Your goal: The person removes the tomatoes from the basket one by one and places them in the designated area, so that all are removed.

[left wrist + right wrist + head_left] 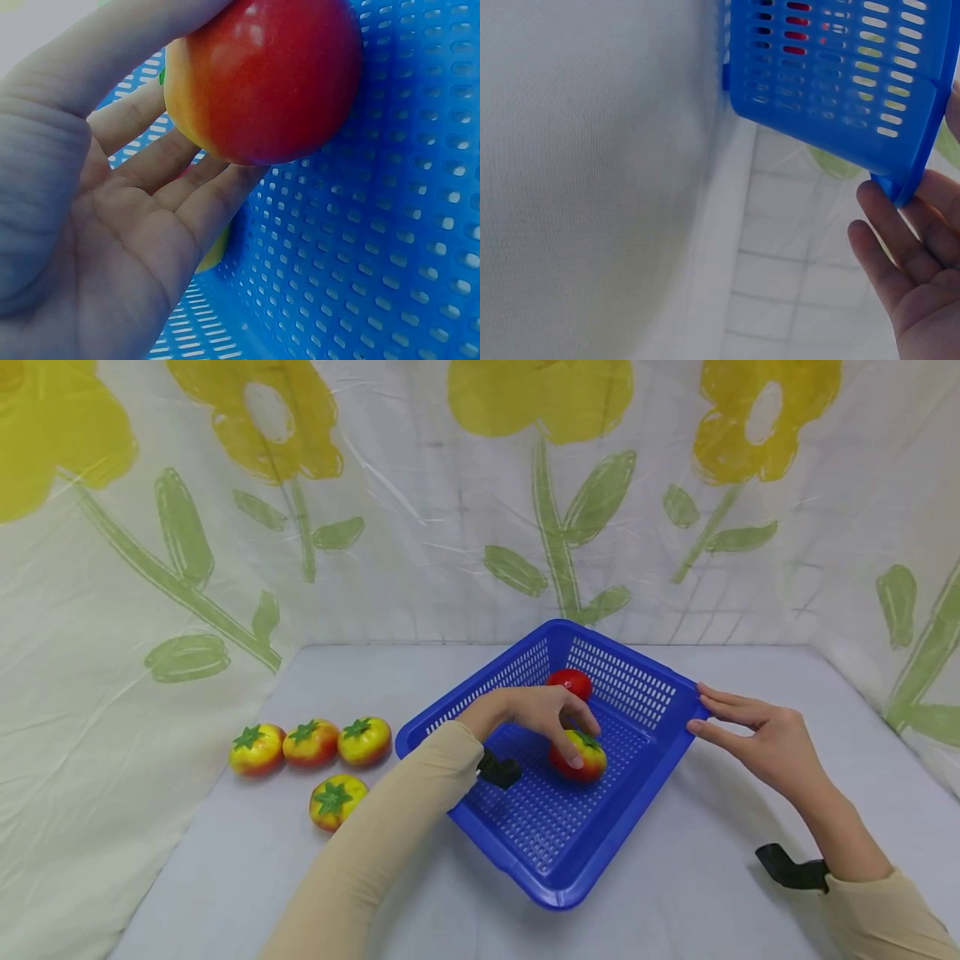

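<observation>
Mostly, the trouble to watch for is at the left hand (546, 714), whose grip is clamped on a yellow-and-red toy tomato (589, 765), thumb on one side and fingertips on the other. That tomato is inside the blue basket (557, 895), at its slotted floor; whether the floor bears its weight, I cannot tell. Its skin looks smooth and glossy, so a hold by the tips alone could slip — and a round thing let go off-centre might roll into the red fruit (568, 680) at the far corner.

The right hand (768, 739) pinches the basket's rim at the right-hand corner, between thumb and fingers. If it pulled or lifted there, the basket could swing or tip, likely sending both fruits sliding together.

On the worktop (697, 860), left of the basket, sit a row of three tomatoes (310, 743) and a nearer tomato (332, 800). The left sleeve (375, 860) runs right beside that nearer one — a low, careless sweep of the forearm could knock it away, perhaps over the near edge.
</observation>
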The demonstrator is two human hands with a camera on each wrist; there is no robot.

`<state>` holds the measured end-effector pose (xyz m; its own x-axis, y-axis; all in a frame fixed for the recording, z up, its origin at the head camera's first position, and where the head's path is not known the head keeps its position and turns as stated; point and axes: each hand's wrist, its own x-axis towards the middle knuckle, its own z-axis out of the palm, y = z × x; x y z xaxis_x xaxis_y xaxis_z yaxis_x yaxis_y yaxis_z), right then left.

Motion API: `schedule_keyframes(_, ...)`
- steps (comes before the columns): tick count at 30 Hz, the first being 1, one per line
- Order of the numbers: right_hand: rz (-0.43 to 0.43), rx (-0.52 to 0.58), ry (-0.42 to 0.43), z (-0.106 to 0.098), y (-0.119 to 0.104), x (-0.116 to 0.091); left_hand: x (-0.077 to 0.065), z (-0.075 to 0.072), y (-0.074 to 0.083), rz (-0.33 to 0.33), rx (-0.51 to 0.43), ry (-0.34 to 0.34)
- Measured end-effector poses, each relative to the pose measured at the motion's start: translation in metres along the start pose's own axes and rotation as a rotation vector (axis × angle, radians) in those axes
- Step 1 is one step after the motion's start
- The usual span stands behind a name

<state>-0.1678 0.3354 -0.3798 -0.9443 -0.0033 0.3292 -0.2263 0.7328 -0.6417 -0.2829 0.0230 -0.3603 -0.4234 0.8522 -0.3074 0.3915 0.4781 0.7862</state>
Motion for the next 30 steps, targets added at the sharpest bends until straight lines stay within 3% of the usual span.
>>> schedule_keyframes(30,-0.022,0.0,0.001,0.0001,0.0016,0.0,-0.0024,-0.0016,0.0,-0.029,-0.012,-0.013)
